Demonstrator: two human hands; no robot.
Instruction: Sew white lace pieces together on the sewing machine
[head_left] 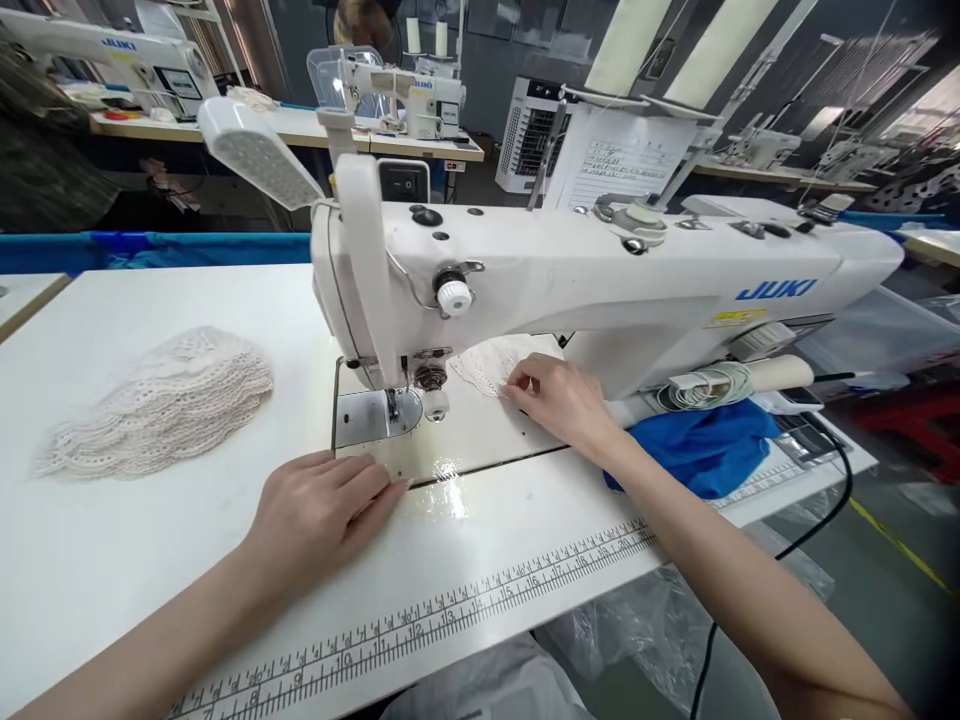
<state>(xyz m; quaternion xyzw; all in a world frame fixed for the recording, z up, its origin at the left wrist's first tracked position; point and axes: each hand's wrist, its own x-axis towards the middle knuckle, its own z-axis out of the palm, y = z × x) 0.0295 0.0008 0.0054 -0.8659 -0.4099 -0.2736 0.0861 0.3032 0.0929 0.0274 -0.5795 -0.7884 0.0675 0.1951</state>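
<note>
My left hand (322, 505) lies flat on the white table, fingers stretched out toward the metal needle plate (375, 415) of a white JUKI sewing machine (600, 270). It holds nothing. My right hand (559, 400) reaches under the machine's arm and pinches the edge of a cream lace piece (491, 365) lying on the machine bed. A stack of similar cream lace pieces (161, 400) sits on the table to the left, apart from both hands.
A blue cloth (701, 445) lies right of my right forearm, beside a coiled cord (709, 385). A lamp head (255, 150) hangs above the machine's left end. A printed ruler (465, 600) runs along the table's front edge. Other sewing machines (409, 95) stand behind.
</note>
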